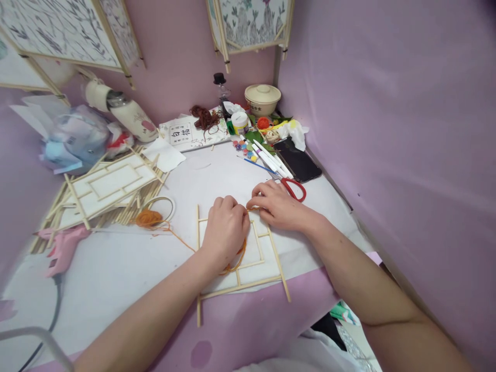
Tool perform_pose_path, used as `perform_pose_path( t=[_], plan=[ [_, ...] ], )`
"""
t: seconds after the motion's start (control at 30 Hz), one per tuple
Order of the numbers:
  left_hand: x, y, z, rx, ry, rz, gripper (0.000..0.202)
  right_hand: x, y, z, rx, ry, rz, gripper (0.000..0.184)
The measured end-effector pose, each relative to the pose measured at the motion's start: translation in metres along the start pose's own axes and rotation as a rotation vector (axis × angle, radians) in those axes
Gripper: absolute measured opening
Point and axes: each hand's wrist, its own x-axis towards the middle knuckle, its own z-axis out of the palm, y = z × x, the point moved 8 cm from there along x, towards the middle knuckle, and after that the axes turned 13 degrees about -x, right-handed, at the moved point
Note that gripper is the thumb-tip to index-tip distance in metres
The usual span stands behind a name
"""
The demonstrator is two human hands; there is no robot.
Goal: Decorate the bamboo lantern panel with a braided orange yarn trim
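White-covered counter (134, 268): I observe left hand (227, 230) and right hand (273, 204) pinching orange yarn (253, 208) over a wooden lattice frame (275, 253), presumably for tension.

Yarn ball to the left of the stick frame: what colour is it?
The yarn ball is orange, seen best in the head view.

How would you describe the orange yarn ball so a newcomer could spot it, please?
On the table, look between the stick pile and the wooden frame beneath the left hand. The orange yarn ball lies there, beside a pale ring. Unlike the redder ball near the lidded bowl, it trails a strand toward the frame.
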Motion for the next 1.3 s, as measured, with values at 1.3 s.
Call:
perform_pose_path(
  t=[1.3],
  plan=[
    [-0.012, 0.016, -0.002, 0.099, -0.002, 0.110, 0.025, -0.002, 0.010, -0.008, -0.009, 0.113, -0.014, 0.027]
  ],
)
